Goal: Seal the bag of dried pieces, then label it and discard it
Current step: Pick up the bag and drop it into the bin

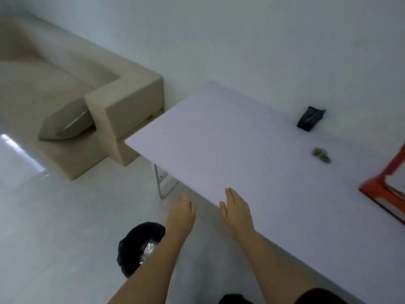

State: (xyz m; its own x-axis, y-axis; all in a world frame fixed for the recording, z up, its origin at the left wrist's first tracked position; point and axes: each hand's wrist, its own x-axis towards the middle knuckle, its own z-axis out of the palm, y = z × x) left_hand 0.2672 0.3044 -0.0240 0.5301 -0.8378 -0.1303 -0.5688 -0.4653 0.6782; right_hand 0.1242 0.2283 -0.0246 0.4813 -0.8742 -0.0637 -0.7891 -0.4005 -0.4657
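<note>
1. A beige sofa [65, 88] with a cushion [65, 123] is observed at the left, on a pale glossy floor [43, 216]. It plays no part in the task.
2. A white table [252, 172] is seen across the centre and right. Most of its surface is bare.
3. A bin lined with a black bag [135, 246] is noted on the floor, just off the table's near edge and below the left forearm. Something crinkled and shiny is visible inside; whether it is the task's bag cannot be told.
4. An orange-red frame [381, 187] is cut off at the right edge. Its purpose cannot be determined.
5. The left hand [180, 213] is held over the floor beside the table edge, fingers loosely extended, nothing gripped.
6. The right hand [235, 209] is held flat at the table's near edge, fingers straight and together, nothing gripped.
7. A dark pouch [310, 118] lies well apart from both hands, toward the far side of the table. It may be the bag of dried pieces; blur prevents confirmation.
8. A small cluster of greyish-brown pieces [321, 154] lies loose on the table, nearer than the pouch.
9. Judgement: with both hands empty near the bin, either discarding is complete or sealing has not begun. If the latter, a reach across to the pouch is called for.
</note>
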